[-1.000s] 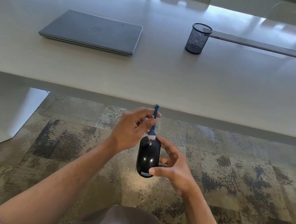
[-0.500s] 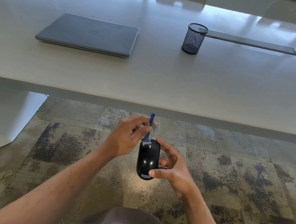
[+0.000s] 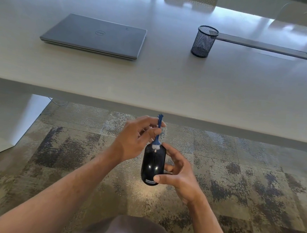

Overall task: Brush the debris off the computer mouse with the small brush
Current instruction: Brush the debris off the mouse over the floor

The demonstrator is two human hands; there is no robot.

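Note:
A glossy black computer mouse [image 3: 152, 165] is held in the air below the table edge, above the carpet. My right hand [image 3: 178, 172] grips it from the right side, thumb near its near end and fingers curled round its far side. My left hand [image 3: 135, 139] pinches the thin blue handle of a small brush [image 3: 158, 133]. The brush stands nearly upright, its white bristles touching the far end of the mouse by the scroll wheel.
A pale table [image 3: 170, 84] stretches ahead, its front edge just beyond my hands. On it lie a closed grey laptop [image 3: 96, 35] at the left and a black mesh pen cup [image 3: 204, 41] at the right, beside a long cable slot [image 3: 264, 46]. Patterned carpet lies below.
The brush tip has shifted slightly along the far end of the mouse in short strokes. Both hands stay in nearly the same place.

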